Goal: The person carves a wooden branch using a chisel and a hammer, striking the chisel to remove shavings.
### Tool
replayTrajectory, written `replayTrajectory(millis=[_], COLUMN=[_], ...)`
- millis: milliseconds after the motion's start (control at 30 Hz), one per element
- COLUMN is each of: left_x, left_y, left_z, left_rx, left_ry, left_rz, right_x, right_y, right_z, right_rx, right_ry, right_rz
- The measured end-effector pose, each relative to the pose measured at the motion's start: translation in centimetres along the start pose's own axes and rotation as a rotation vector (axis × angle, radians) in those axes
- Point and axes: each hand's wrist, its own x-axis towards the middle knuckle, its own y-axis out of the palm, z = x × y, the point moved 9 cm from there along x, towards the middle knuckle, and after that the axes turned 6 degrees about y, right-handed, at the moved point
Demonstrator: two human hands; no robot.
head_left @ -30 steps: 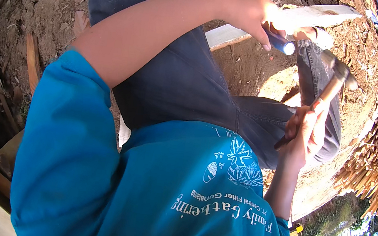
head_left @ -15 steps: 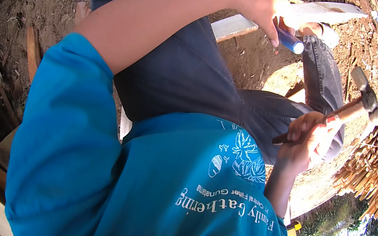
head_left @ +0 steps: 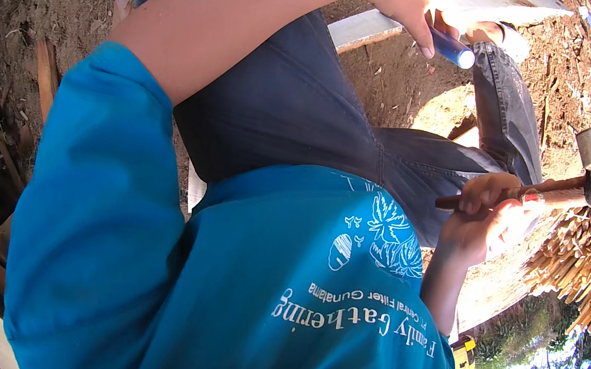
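Observation:
My left hand (head_left: 418, 13) reaches over my thigh at the top of the view, fingers wrapped round a blue cylinder (head_left: 450, 49) with a pale round end pointing right. The cylinder looks like a tool handle; its other end is hidden behind the hand. At the right, my right hand (head_left: 483, 222) grips a hammer (head_left: 563, 186) by its brown wooden handle. The butt of the handle sticks out on the left of the fist, while the metal head is off to the right. A pale board (head_left: 366, 31) lies near my left hand.
My bent legs in dark trousers (head_left: 270, 98) fill the middle. A whitish plank (head_left: 517, 3) lies beyond the left hand. Thin wooden sticks (head_left: 579, 262) are heaped at the right. Scraps of wood (head_left: 46, 78) lie on the dirt at left. A yellow vehicle (head_left: 464, 367) shows lower right.
My right hand has tilted the hammer, and its head has moved right and a little down. The left hand keeps hold of the blue cylinder, with only a slight shift up in view.

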Motion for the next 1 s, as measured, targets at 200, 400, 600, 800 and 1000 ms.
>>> replayTrajectory(millis=[200,400,600,800,1000], left_x=[0.1,0.4,-0.3,0.5,0.5], left_y=[-0.3,-0.4,-0.7,-0.1,-0.7], left_z=[-0.4,0.1,-0.4,0.3,-0.2], left_rx=[0.087,0.084,0.01,-0.028,0.113], left_ry=[0.035,-0.021,-0.086,0.028,0.027], left_rz=[-0.02,0.014,-0.053,0.008,0.017], right_x=[0.0,-1.0,-0.4,-0.5,-0.8], right_y=[0.0,2.7,2.1,1.7,2.0], right_z=[-1.4,-0.6,-3.9,-5.4,-1.8], right_rx=[-0.194,-0.294,-0.374,-0.26,-0.233], right_ry=[0.187,0.31,0.44,0.443,0.06], right_rz=[-0.003,-0.238,-0.111,-0.158,-0.185])
